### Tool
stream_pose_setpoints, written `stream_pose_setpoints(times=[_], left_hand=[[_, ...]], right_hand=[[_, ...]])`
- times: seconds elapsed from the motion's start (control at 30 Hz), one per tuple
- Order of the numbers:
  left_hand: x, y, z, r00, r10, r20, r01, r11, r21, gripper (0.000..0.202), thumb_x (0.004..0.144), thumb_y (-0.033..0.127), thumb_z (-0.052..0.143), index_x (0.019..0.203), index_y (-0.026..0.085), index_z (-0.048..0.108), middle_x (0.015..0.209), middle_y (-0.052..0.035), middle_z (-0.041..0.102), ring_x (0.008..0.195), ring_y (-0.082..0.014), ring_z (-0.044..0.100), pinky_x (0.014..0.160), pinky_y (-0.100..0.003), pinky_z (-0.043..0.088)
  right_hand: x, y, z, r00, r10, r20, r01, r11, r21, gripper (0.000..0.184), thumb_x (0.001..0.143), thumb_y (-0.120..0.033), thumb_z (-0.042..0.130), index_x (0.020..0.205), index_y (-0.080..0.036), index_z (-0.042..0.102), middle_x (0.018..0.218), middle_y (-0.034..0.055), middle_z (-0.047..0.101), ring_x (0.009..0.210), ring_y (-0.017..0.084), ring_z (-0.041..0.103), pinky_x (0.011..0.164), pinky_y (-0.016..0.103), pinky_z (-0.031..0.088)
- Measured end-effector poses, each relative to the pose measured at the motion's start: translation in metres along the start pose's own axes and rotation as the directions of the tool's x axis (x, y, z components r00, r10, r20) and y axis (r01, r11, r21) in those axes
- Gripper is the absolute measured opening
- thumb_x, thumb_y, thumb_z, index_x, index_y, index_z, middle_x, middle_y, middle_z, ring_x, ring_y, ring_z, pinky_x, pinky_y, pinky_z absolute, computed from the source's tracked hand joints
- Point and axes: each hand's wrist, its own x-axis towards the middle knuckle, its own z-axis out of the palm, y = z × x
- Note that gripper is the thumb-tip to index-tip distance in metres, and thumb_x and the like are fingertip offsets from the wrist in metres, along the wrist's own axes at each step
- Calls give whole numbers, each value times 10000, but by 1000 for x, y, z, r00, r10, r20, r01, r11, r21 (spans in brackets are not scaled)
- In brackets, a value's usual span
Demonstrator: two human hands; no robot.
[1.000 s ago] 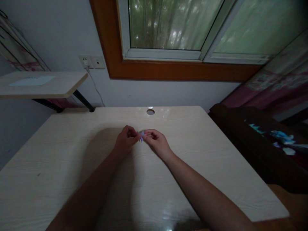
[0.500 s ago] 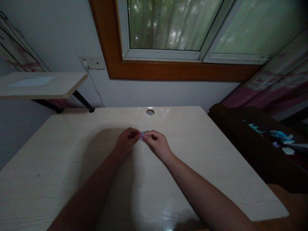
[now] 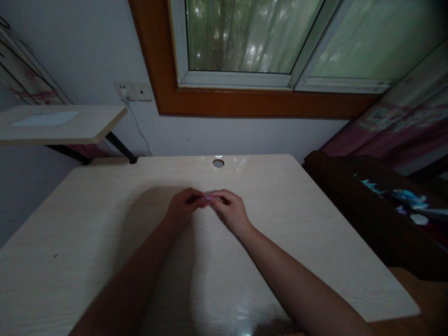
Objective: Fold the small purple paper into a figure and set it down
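A tiny pale-purple piece point(image 3: 207, 198), perhaps folded paper, is pinched between my two hands near the far side of the desk. My left hand point(image 3: 184, 204) grips it from the left with thumb and forefinger. From the right, my right hand point(image 3: 231, 206) pinches the same piece. The fingertips of both hands almost meet and cover most of it, so its shape cannot be made out. Under the hands lies the pale wood-grain desk point(image 3: 280, 233).
A round cable hole point(image 3: 218, 163) sits at the desk's far edge. On the left stands a raised shelf point(image 3: 101, 126) with a paper sheet point(image 3: 45, 118) on it. A white cable point(image 3: 138, 126) hangs from the wall socket point(image 3: 124, 89). Dark wooden furniture point(image 3: 336, 186) borders the right side.
The fingertips have drawn closer together over the purple piece, and less of it shows. My left fingers have curled a little lower. The arms have hardly moved.
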Motion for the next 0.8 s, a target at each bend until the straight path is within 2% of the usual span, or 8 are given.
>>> stream_pose_setpoints(times=[0.1, 0.27, 0.5, 0.8], left_hand=[[1, -3, -2, 1000, 16, -4, -16, 1000, 10, 225, 808, 382, 748, 893, 180, 698, 795, -38, 724, 735, -166, 709, 740, -298, 582], [0, -5, -3, 1000, -20, 4, 20, 1000, -16, 243, 808, 400, 746, 896, 180, 693, 796, -42, 727, 733, -179, 718, 753, -324, 598], [-1, 0, -2, 1000, 2, 19, -2, 1000, -29, 249, 830, 415, 723, 878, 175, 678, 819, -49, 712, 772, -179, 712, 785, -321, 587], [0, -3, -2, 996, 81, 21, -83, 993, 88, 223, 874, 406, 669, 863, 184, 660, 828, -41, 674, 763, -161, 678, 757, -290, 550]], right_hand=[[0, -2, -2, 997, -74, 8, 75, 996, -48, 150, 843, -370, 717, 934, -266, 774, 949, 55, 737, 876, 209, 689, 835, 350, 536], [1, -6, -4, 991, -137, 9, 136, 980, -144, 119, 848, -356, 712, 917, -283, 775, 922, 48, 738, 864, 215, 682, 807, 352, 531], [1, -11, -7, 987, -157, 44, 162, 975, -154, 126, 854, -360, 711, 944, -296, 771, 947, 47, 737, 885, 217, 683, 820, 363, 535], [2, -12, -7, 985, -164, 52, 171, 967, -187, 121, 881, -366, 681, 901, -282, 766, 915, 42, 728, 868, 210, 663, 818, 350, 501]])
